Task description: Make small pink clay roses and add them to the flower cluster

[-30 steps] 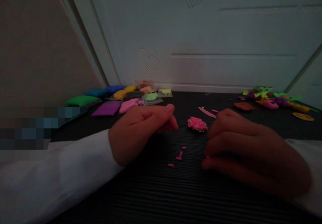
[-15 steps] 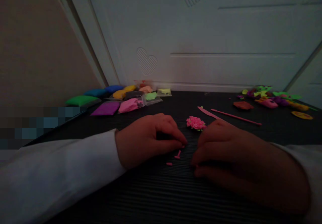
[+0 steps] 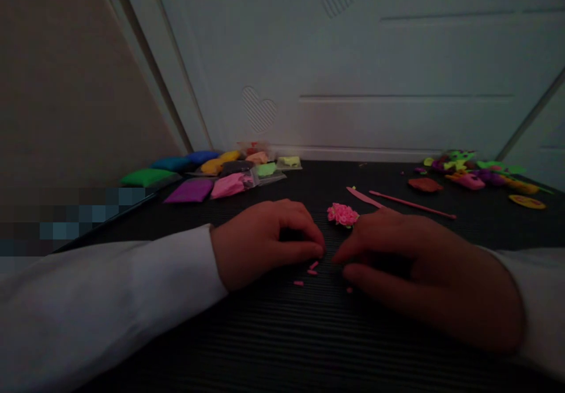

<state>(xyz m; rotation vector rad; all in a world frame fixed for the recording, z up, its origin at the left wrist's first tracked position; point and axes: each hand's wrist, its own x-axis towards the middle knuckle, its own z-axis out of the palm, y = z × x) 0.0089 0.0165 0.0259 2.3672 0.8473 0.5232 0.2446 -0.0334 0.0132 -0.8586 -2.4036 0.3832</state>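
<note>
Both my hands rest on a dark ribbed table top [image 3: 265, 334]. My left hand [image 3: 265, 243] is curled, its fingertips pinched down at a small pink clay bit [image 3: 313, 265]. My right hand [image 3: 424, 269] lies beside it with fingers bent, tips close to the same pink crumbs [image 3: 300, 283]. A pink clay flower [image 3: 342, 215] sits just beyond the gap between the hands. Whether either hand grips a crumb is hidden by the fingers and the dim light.
Coloured clay packets [image 3: 229, 184] lie at the back left. A pink strip [image 3: 362, 197] and a thin pink stick [image 3: 412, 205] lie behind the flower. Finished clay shapes [image 3: 468, 172] crowd the back right. A white panelled door [image 3: 353, 87] stands behind the table.
My left hand dropped from a raised pinch down to the table and the pink crumbs. My right hand slid left towards it, uncovering the thin pink stick.
</note>
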